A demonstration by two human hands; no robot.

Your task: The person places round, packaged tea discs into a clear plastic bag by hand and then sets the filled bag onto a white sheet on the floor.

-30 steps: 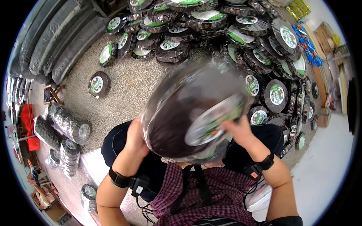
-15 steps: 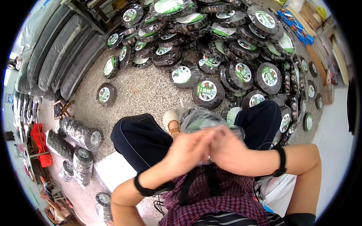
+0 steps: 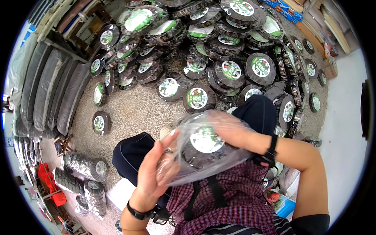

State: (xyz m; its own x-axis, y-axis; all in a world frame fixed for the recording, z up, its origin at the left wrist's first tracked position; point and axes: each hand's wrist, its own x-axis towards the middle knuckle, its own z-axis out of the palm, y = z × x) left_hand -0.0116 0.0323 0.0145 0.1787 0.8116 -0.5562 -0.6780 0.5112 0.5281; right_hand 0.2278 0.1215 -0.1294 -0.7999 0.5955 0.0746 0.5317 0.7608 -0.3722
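A clear plastic bag [image 3: 184,175] is stretched over my lap. A flat, round, dark cake [image 3: 196,156] with a round green and white label [image 3: 206,140] shows through it. My left hand [image 3: 153,169] grips the bag's left side, thumb raised and fingers partly behind the film. My right hand [image 3: 226,124] closes over the cake's upper right edge; film covers part of it, and its fingers are blurred. I cannot tell whether this hand is inside the bag or under a fold.
A large heap of wrapped dark cakes [image 3: 229,70] spreads across the speckled floor [image 3: 129,107] ahead. A single cake [image 3: 101,123] lies apart at left. Long wrapped bundles [image 3: 49,90] lean at far left, with wrapped stacks [image 3: 86,166] below them. A white wall [image 3: 344,117] stands at right.
My hands were together over the bundled plastic; now they are apart. The bag is spread wide between them and the labelled cake shows. My view has shifted right and down slightly.
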